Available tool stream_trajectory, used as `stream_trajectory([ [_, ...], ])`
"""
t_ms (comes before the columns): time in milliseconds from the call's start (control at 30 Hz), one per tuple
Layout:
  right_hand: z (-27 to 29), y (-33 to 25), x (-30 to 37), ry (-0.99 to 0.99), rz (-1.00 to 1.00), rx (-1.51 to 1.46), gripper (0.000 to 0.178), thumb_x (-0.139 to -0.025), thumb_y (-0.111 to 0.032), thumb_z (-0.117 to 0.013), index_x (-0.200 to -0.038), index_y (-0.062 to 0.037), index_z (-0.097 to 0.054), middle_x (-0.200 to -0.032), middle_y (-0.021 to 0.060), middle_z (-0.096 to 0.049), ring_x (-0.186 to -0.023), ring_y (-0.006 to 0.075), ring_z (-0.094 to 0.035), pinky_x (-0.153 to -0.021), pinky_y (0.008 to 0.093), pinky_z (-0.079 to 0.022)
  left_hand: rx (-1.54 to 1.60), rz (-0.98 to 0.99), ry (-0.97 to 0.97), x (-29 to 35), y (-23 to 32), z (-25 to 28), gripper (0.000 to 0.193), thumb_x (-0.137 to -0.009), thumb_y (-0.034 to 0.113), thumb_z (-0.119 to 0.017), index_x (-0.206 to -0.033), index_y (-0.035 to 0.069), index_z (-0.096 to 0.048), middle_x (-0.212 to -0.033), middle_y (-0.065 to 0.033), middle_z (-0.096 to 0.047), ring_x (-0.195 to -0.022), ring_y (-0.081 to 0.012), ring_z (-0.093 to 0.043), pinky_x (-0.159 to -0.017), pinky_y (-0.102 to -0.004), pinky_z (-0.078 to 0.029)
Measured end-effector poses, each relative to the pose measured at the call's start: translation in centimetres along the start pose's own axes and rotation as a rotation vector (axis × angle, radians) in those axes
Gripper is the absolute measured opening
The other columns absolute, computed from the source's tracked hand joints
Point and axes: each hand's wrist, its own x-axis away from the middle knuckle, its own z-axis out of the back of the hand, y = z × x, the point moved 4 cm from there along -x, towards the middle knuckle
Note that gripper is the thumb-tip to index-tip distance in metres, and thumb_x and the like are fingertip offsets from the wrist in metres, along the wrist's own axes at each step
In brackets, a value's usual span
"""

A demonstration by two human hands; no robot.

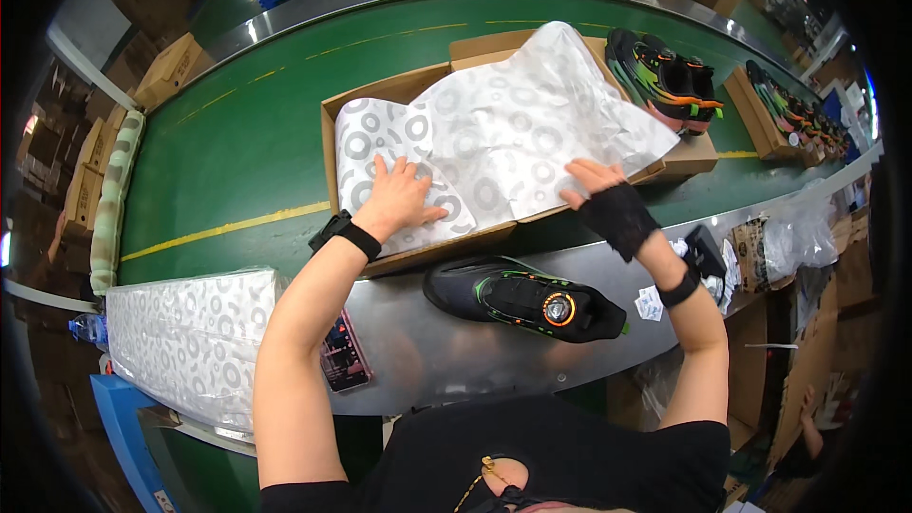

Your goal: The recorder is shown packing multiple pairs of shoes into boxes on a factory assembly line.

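A brown cardboard shoe box (413,84) lies open before me, lined with white wrapping paper (484,133) printed with grey rings. The paper spreads over the inside and spills past the box's right end. My left hand (399,198) rests flat on its near left part, fingers spread. At the near right side my right hand (597,180) touches the paper with fingers stretched out; a black wrap covers its palm and wrist. Between my forearms a black sneaker (461,290) with green trim and an orange-ringed dial lies on the metal ledge (427,361). Whatever lies beneath the paper is hidden.
A pair of black, green and orange sneakers (655,76) stands beyond the box's right end. More shoes (793,109) line the green belt (228,171) farther right. Left on the ledge are a stack of patterned paper (190,342) and a phone (345,356); right, small packets (649,304).
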Motion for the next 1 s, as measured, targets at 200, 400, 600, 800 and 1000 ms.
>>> stream_trajectory([
  [200, 2.2, 1.8, 9.4, 0.16, -0.425, -0.389, 0.024, -0.081, -0.02, -0.058, -0.094, 0.001, -0.057, -0.078, 0.0114, -0.059, -0.068, 0.0199, -0.058, -0.061, 0.0292, -0.046, 0.507, -0.095, 0.333, 1.9, 2.0, 2.1, 0.057, -0.066, 0.041, -0.069, -0.103, 0.0, -0.054, -0.099, -0.0164, -0.053, -0.1, -0.0341, -0.047, -0.081, -0.0447, -0.039],
  [400, -3.9, 1.5, 16.3, -0.216, -0.72, -0.84, 0.042, -0.085, -0.033, -0.05, -0.103, 0.0039, -0.057, -0.083, 0.0078, -0.061, -0.068, 0.0078, -0.054, -0.063, 0.0236, -0.044, 0.684, -0.591, 0.312, 8.3, 12.2, 4.4, 0.096, -0.053, 0.043, -0.077, -0.12, -0.011, -0.033, -0.12, -0.0254, -0.04, -0.111, -0.0378, -0.041, -0.094, -0.0417, -0.034],
  [600, 0.2, -3.7, 10.0, -0.351, -0.468, -1.399, 0.054, -0.085, -0.049, -0.045, -0.106, 0.0008, -0.052, -0.068, 0.0002, -0.054, -0.057, 0.0044, -0.047, -0.053, 0.018, -0.038, 1.182, -0.274, 0.295, 9.1, 8.8, 4.0, 0.082, -0.045, 0.023, -0.085, -0.114, 0.003, -0.045, -0.116, -0.0135, -0.048, -0.106, -0.0265, -0.048, -0.088, -0.0352, -0.041],
  [800, 3.1, -6.5, 5.3, -0.199, -0.326, -1.481, 0.041, -0.088, -0.034, -0.047, -0.104, 0.0036, -0.05, -0.075, 0.0041, -0.056, -0.064, 0.0076, -0.05, -0.059, 0.0205, -0.042, 1.447, -0.199, 0.393, 12.1, 6.8, 7.0, 0.054, -0.052, 0.017, -0.08, -0.098, -0.002, -0.057, -0.092, -0.0071, -0.061, -0.085, -0.0134, -0.057, -0.078, -0.0281, -0.045],
  [1000, -0.4, -6.4, 3.9, -0.421, -0.521, -1.557, 0.042, -0.086, -0.023, -0.052, -0.117, 0.0053, -0.044, -0.095, 0.0119, -0.058, -0.079, 0.015, -0.057, -0.07, 0.0239, -0.047, 1.967, 0.193, 0.369, 10.6, 1.2, 5.2, 0.053, -0.071, 0.025, -0.067, -0.112, -0.001, -0.047, -0.101, -0.0097, -0.058, -0.088, -0.0179, -0.057, -0.08, -0.03, -0.046],
])
